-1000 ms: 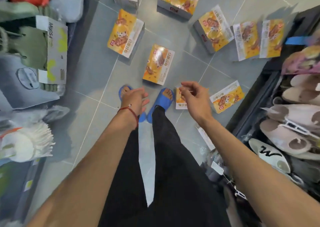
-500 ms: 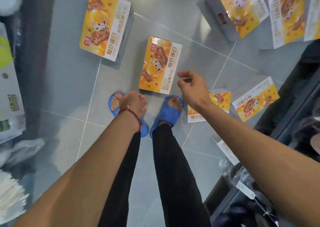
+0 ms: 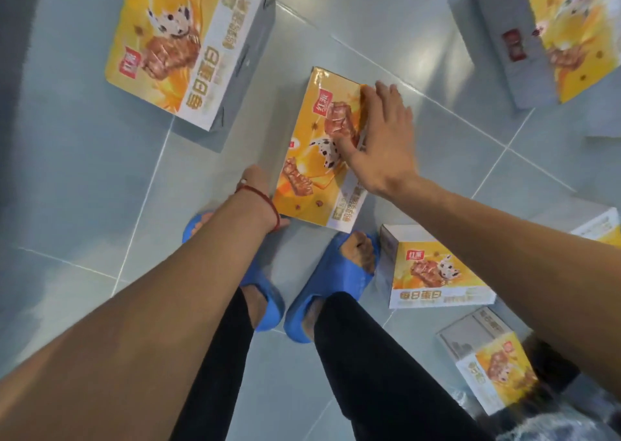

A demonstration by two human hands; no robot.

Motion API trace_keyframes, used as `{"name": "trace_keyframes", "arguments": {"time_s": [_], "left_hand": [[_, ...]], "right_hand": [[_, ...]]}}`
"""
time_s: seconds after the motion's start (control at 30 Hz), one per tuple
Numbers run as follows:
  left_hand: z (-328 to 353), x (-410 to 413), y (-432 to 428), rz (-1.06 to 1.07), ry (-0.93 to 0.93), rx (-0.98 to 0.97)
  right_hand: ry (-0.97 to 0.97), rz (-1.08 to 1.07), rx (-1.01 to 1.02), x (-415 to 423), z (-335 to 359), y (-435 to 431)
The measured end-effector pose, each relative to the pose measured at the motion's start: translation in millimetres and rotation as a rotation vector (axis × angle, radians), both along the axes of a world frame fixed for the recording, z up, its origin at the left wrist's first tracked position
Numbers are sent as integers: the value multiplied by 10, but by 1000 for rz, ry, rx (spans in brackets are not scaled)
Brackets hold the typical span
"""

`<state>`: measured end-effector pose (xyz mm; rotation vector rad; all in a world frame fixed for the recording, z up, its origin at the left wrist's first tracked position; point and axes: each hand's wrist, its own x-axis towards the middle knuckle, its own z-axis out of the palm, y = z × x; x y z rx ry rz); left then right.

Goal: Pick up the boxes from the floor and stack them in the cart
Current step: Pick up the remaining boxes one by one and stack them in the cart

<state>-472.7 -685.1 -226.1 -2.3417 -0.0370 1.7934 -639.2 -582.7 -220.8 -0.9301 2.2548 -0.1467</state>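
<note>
Box: yellow-and-white cardboard box is flanked by both hands on grey tiled floor.
Right hand: spread open, laid flat on top.
Left hand: pressed to left edge; grip cannot be told.
Change: 0.5 s ago both hands were held above, untouching.

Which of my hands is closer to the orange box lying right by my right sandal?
Right. Your right hand rests on another box further up; its forearm passes over the orange box. Your left hand is farther left, at that other box's left edge.
</note>
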Motion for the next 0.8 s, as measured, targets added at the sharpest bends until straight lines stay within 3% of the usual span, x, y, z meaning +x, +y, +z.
{"name": "trace_keyframes", "arguments": {"time_s": [0.27, 0.43, 0.57, 0.8], "left_hand": [[-45, -37, 110, -141, 86, -3], [279, -18, 169, -180, 7, -183], [473, 114, 278, -366, -179, -396], [585, 177, 353, -456, -115, -710]], "right_hand": [[37, -71, 10, -18, 25, -167], [-114, -256, 11, 27, 281, -75], [-274, -469, -41, -3, 454, 17], [-349, -673, -93, 26, 423, 116]]}}
